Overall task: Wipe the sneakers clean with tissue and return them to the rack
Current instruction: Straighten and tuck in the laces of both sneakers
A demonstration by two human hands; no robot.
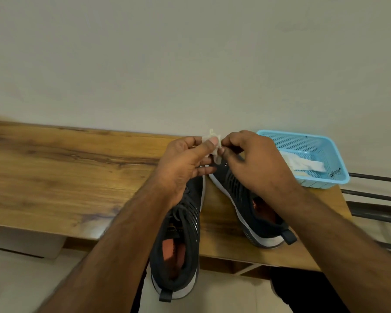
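Nearest the camera, the heel of a dark grey knit sneaker with a white sole and orange insole [178, 240] overhangs the front edge of a long brown wooden tabletop [54, 172], its toe pointing toward the wall. Just beside it on the right lies the matching second dark grey sneaker [251, 204], angled so the two toes nearly meet while the heels sit apart.

Above the toes, both forearms reach in. The left hand [185, 161] has its fingers curled, and its thumb pinches a small crumpled white tissue [215, 150] against them. The right hand [255, 159] meets it from the other side, fingertips curled in and pinching the same tissue, which hangs between the two hands just over the sneaker toes.

Farther right, near the table's end, a light blue perforated plastic basket [334, 154] holds folded white tissue sheets [305, 163]. Behind everything rises a plain off-white wall [190, 64].
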